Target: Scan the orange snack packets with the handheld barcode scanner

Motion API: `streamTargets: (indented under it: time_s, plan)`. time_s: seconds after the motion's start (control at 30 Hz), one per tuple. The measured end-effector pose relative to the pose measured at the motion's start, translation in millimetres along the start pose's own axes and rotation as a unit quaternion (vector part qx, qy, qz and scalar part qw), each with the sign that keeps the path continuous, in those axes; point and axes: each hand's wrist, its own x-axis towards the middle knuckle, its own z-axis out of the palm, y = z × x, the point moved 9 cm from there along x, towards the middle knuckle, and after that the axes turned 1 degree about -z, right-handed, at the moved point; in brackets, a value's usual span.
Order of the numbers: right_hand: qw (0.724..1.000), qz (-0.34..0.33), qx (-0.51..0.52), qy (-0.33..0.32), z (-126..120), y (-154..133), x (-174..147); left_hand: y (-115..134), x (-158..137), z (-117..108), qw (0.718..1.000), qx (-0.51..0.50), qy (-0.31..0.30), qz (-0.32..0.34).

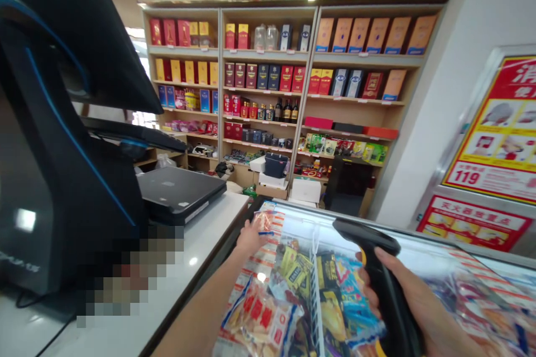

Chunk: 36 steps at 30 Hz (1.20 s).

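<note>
My left hand (250, 238) reaches forward over the left end of a glass-topped freezer. Its fingers are closed on the edge of a small clear food packet (264, 221) with orange-brown contents. In my right hand (412, 281) is a black barcode scanner (387, 284) with yellow trim, its head pointing up and to the left. Between my arms, a larger bag of pale food with red printing (263, 315) lies near the front. Whether that bag rests on the glass or under it, I cannot tell.
A black point-of-sale terminal (46, 167) stands at the left on a white counter (201, 256), beside a flat black box-shaped device (180, 187). Shelves of boxed bottles (257, 78) line the back wall. A white pillar with red safety signs (494, 134) rises at the right.
</note>
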Motion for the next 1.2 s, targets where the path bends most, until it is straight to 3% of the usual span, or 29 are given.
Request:
streamTargets:
  time_s: [0.13, 0.27, 0.43, 0.57, 0.7, 0.87, 0.93, 1.07, 1.2]
  plan:
    - [0.999, 0.006, -0.011, 0.042, -25, 8, -12, 0, 12, 24, 0.999, 0.026, -0.009, 0.027]
    - [0.999, 0.019, -0.003, 0.025, -26, 14, -25, -10, -11, 23, 0.996, 0.053, -0.050, 0.055]
    - [0.999, 0.000, 0.014, -0.036, -7, 20, -45, -15, -86, 19, 0.983, 0.096, -0.110, 0.110]
    - [0.995, -0.029, 0.014, -0.089, 3, 34, -73, -18, -148, 16, 0.979, 0.124, -0.108, 0.118]
    - [0.991, -0.046, -0.010, -0.123, 2, 61, -105, -13, -197, 5, 0.982, 0.142, -0.077, 0.101]
    - [0.991, -0.096, 0.005, -0.093, -18, 86, -139, -4, -257, -32, 0.990, 0.120, 0.022, 0.069]
    - [0.991, -0.101, -0.003, -0.086, -26, 94, -150, -8, -282, -39, 0.993, 0.097, 0.026, 0.059]
    - [0.992, -0.089, -0.001, -0.084, -40, 107, -166, -26, -325, -30, 0.998, 0.041, -0.031, 0.041]
    - [0.993, -0.091, 0.015, -0.078, -48, 119, -173, -36, -346, -10, 0.997, -0.038, -0.059, 0.026]
